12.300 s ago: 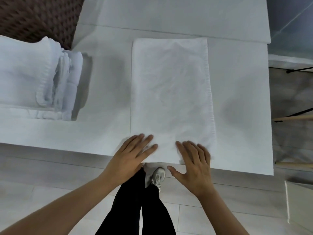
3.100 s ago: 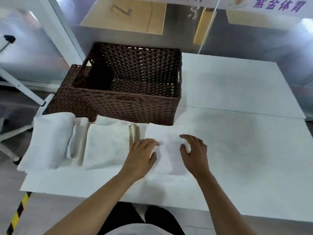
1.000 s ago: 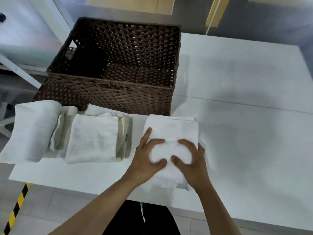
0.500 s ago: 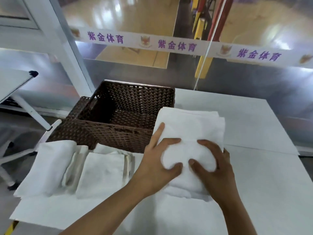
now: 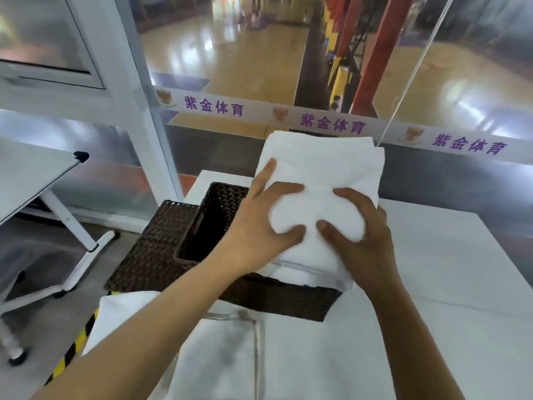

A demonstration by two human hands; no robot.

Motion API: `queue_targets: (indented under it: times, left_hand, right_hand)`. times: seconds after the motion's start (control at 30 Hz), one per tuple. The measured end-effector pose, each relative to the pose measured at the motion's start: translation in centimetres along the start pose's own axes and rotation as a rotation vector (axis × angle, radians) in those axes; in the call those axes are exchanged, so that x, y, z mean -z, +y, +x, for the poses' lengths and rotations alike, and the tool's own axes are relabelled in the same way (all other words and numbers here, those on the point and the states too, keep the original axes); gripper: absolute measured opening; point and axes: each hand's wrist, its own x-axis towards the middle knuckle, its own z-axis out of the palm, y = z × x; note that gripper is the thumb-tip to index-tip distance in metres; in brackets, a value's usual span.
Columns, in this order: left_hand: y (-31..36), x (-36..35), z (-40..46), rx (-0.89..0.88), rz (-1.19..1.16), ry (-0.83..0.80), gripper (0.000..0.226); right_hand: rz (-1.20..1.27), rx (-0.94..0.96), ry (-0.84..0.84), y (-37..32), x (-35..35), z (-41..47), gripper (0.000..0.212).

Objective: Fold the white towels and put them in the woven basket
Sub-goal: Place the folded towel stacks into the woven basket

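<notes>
Hands: left hand [image 5: 259, 226] and right hand [image 5: 360, 241] both clutching the folded towel [image 5: 320, 174].
Towel: airborne, right above the woven basket [image 5: 161, 255].
Left: drop it in; more towels [image 5: 219, 356] waiting on the table [image 5: 447, 284].

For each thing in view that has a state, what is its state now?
Folded towel: folded, lifted above the basket, gripped by both hands.
Woven basket: open; its inside is mostly hidden.
Left hand: grips the towel.
Right hand: grips the towel.
Towels on the table: lying near the table's front edge; blurred.
</notes>
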Motion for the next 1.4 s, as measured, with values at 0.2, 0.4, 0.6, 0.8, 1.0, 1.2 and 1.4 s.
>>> queue_targets:
  times: [0.2,0.4,0.6,0.8,1.0,1.2,1.4]
  left_hand:
    - [-7.8,5.2,3.5,0.077,0.057,-0.011,0.059]
    - [-16.5,6.1,4.2,0.213,0.078,-0.046,0.059]
    - [-23.9,2.8,4.3,0.311,0.092,-0.182,0.06]
    - [-28.3,0.5,4.7,0.374,0.137,-0.295,0.064]
    - [-31.5,-2.1,5.6,0.519,0.405,-0.625,0.071]
    - [-33.3,-5.2,4.9,0.655,0.689,-0.95,0.073]
    - [-33.1,-4.6,4.4,0.615,0.724,-0.967,0.075]
  right_hand:
    - [0.056,-0.056,-0.072,0.6,-9.3,5.1,0.049]
    - [0.107,-0.171,-0.2,5.7,-17.1,7.3,0.05]
    - [0.104,-0.316,-0.415,12.8,-19.8,9.1,0.054]
    - [0.027,-0.374,-0.496,17.5,-22.2,10.3,0.063]
    - [-0.204,-0.492,-0.738,21.9,-23.8,11.3,0.079]
    - [-0.492,-0.494,-0.995,23.1,-24.4,10.7,0.101]
    - [-0.665,-0.421,-1.012,22.6,-24.0,10.7,0.098]
